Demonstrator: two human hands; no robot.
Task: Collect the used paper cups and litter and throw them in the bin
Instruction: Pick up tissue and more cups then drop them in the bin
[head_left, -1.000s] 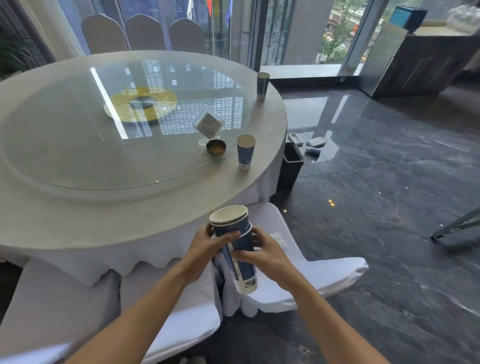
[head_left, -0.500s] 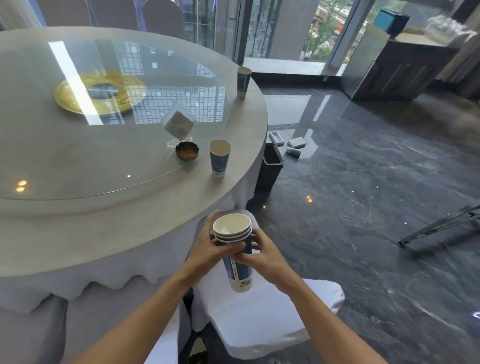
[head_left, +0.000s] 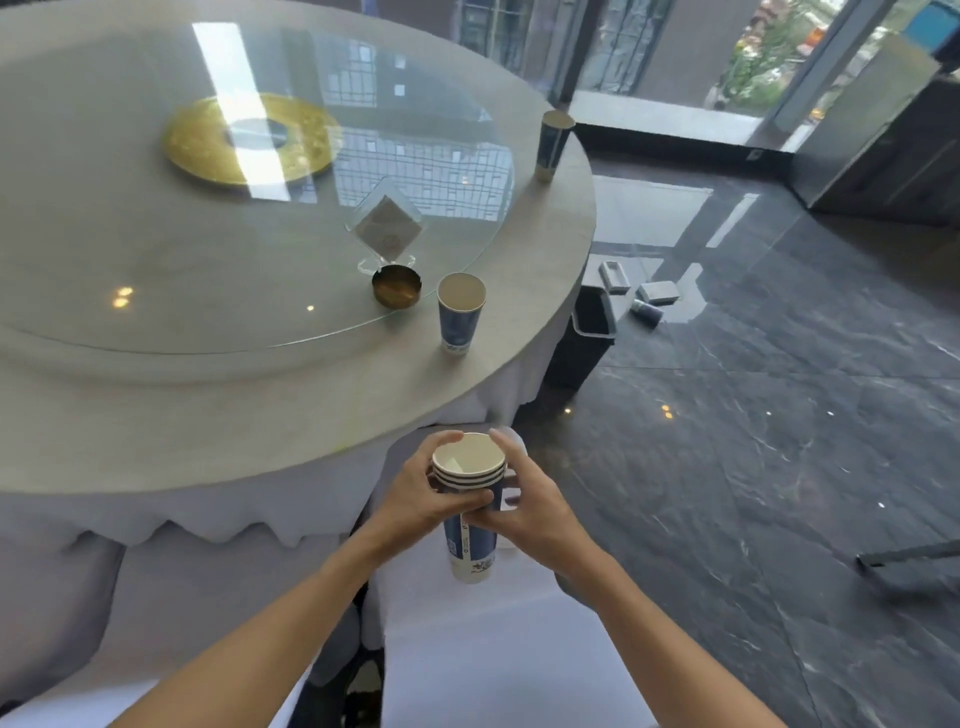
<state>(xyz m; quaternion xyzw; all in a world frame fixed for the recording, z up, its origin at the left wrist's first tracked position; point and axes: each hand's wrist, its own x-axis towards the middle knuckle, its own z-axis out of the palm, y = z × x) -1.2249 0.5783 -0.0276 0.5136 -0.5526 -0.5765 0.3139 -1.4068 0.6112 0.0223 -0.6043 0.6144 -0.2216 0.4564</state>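
Both hands hold a nested stack of blue-and-white paper cups (head_left: 470, 540) upright over a white-covered chair. My left hand (head_left: 423, 493) wraps the stack from the left, and my right hand (head_left: 530, 506) grips it from the right. A single blue paper cup (head_left: 460, 314) stands on the round table's rim beside a small brass dish (head_left: 396, 293). Another blue cup (head_left: 553, 145) stands at the table's far right edge. A dark bin (head_left: 589, 332) sits on the floor beyond the table, with small boxes and a fallen cup (head_left: 647, 312) lying beside it.
The round table (head_left: 182, 415) carries a glass turntable with a gold centre disc (head_left: 252, 137) and a clear card holder (head_left: 387, 228). White chair covers (head_left: 493, 649) sit below me. Dark polished floor spreads right; a counter (head_left: 893, 150) stands far right.
The view has shifted right and closer to the table. The cups have slid together into a tighter stack, now held upright with the rims facing up.
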